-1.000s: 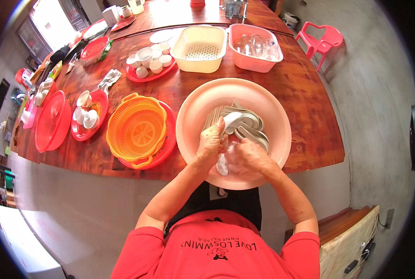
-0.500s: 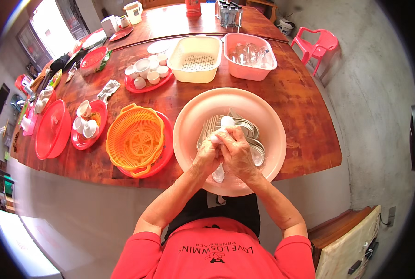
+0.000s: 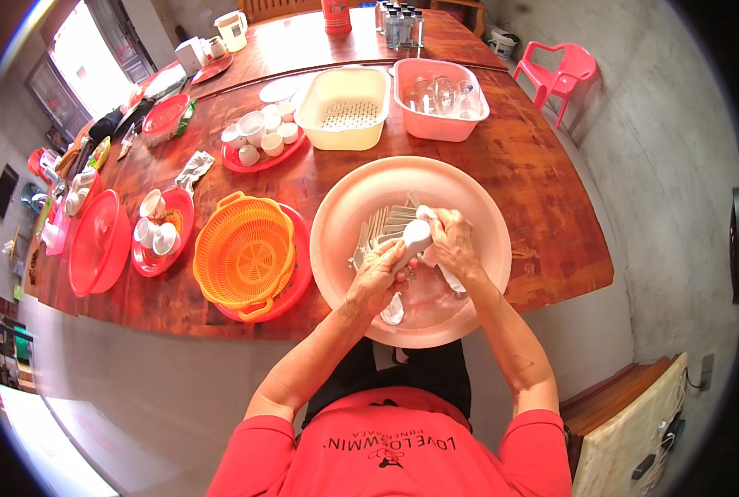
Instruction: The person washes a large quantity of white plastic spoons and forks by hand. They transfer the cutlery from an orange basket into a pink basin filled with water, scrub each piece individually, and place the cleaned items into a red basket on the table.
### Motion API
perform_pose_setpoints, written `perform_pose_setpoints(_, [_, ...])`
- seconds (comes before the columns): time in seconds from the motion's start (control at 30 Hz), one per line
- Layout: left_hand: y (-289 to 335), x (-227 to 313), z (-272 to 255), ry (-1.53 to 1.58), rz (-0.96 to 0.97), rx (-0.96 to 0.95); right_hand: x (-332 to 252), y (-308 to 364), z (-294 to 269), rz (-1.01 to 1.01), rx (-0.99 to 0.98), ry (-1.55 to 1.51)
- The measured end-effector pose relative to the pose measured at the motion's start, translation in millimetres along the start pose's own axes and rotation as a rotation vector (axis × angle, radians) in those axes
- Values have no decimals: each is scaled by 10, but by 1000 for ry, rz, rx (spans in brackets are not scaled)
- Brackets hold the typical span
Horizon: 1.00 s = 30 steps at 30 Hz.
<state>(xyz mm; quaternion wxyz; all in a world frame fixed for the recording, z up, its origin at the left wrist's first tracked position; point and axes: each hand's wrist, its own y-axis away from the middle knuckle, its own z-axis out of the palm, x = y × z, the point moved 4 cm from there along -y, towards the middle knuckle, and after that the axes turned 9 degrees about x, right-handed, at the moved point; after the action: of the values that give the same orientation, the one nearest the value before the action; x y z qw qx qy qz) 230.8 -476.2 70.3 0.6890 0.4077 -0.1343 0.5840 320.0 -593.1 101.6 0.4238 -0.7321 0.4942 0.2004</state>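
A large pale pink basin (image 3: 330,240) sits at the table's front edge, with several white soup spoons (image 3: 377,222) lying stacked inside. Over it, my left hand (image 3: 377,272) is closed round a white soup spoon (image 3: 417,235), whose rounded bowl points up and away from me. My right hand (image 3: 454,242) is closed at the spoon's right side on what looks like a crumpled white cloth (image 3: 426,213), partly hidden by the fingers. Another small white piece (image 3: 392,310), perhaps a spoon, rests at the near side of the basin.
An orange colander (image 3: 245,257) on a red basin stands left of the pink basin. Beyond are a cream tub (image 3: 343,124), a pink tub (image 3: 440,124) of glasses and a red plate (image 3: 266,166) of white cups. A red chair (image 3: 558,73) stands at the right.
My hands, earlier clasped together, have drawn apart, the right one moving right. The spoon's bowl now shows plainly between them. The view has shifted slightly.
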Motion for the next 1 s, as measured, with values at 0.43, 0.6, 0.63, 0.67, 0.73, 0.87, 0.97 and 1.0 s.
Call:
perform_pose_setpoints(0.43, [14,58,35,16,-1,40,81,657,50,-9,-912,388])
perform_pose_setpoints(0.6, [-109,-61,-78,235,-162,133,-115,300,-182,159,-159,-358])
perform_pose_setpoints(0.63, [-132,-90,-55,253,-184,173,-149,236,-154,162,-70,-434])
perform_pose_setpoints(0.67, [-146,-93,-59,277,-170,120,-190,168,-129,155,17,-513])
perform_pose_setpoints(0.73, [-190,-107,-113,314,-174,61,-211,87,54,150,69,-442])
perform_pose_setpoints(0.87, [-252,-138,-188,342,-148,-19,-327,187,235,54,53,-164])
perform_pose_setpoints(0.97, [-241,-89,-125,307,0,64,-534,272,214,-45,28,-123])
perform_pose_setpoints(1.0, [-219,-77,-81,318,46,101,-545,319,223,-74,21,-136])
